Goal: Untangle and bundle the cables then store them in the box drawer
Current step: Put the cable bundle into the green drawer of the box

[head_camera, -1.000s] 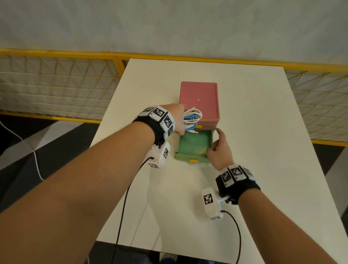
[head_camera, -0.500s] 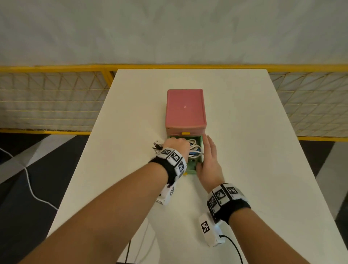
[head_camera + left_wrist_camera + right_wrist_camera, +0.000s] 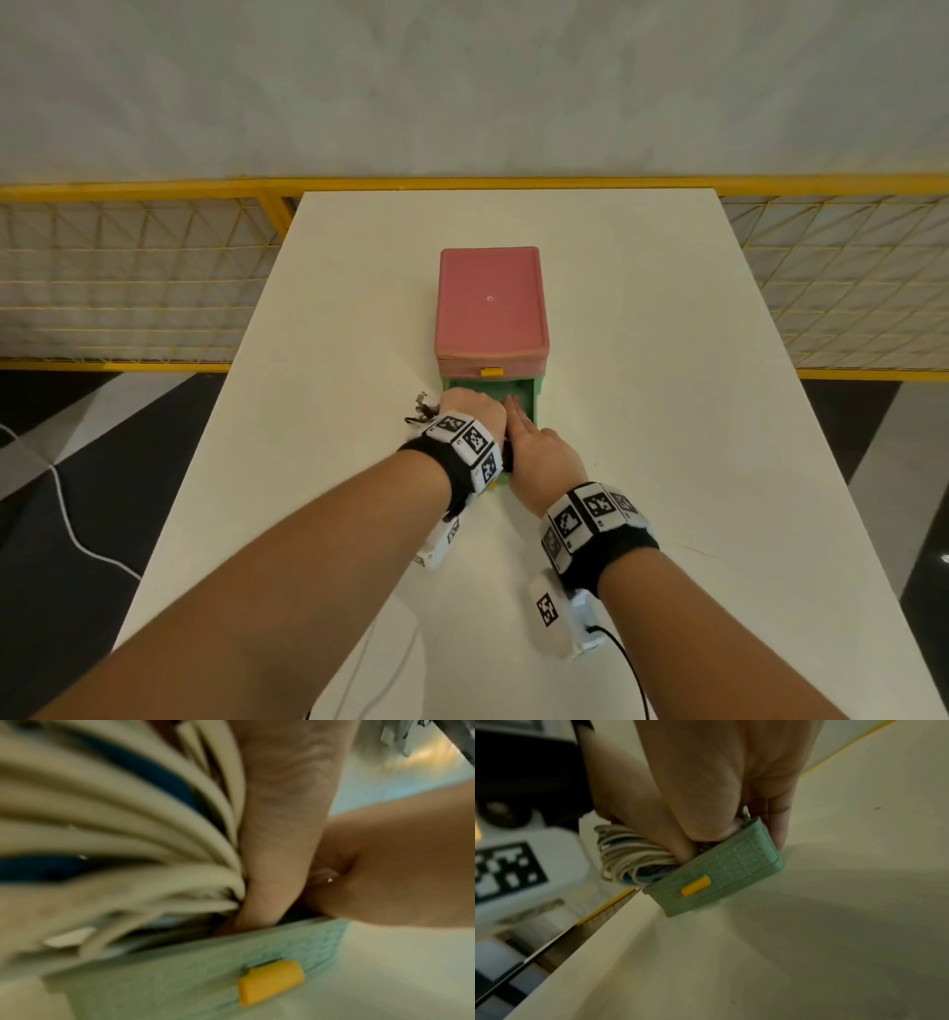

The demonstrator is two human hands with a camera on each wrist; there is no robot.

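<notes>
A white rectangular table (image 3: 642, 462) stands with its far edge near a grey plastered wall (image 3: 462, 77), and a yellow-framed wire-mesh fence (image 3: 128, 288) runs low along that wall on both sides; the floor (image 3: 56, 539) to the left is dark with pale patches, with a thin white cord lying across it. At the table's middle sits a pink drawer box (image 3: 491, 308), its green drawer (image 3: 536, 401) pulled out toward the person. The left hand (image 3: 475, 408) is curled round the coiled bundle of white and blue cables (image 3: 115, 833) and holds it down into the drawer; loose plug ends (image 3: 422, 406) stick out to its left. The right hand (image 3: 539, 447) lies with straight fingers over the drawer, its thumb (image 3: 706, 805) inside the drawer's front panel (image 3: 721, 870) with the yellow handle (image 3: 696, 885).
</notes>
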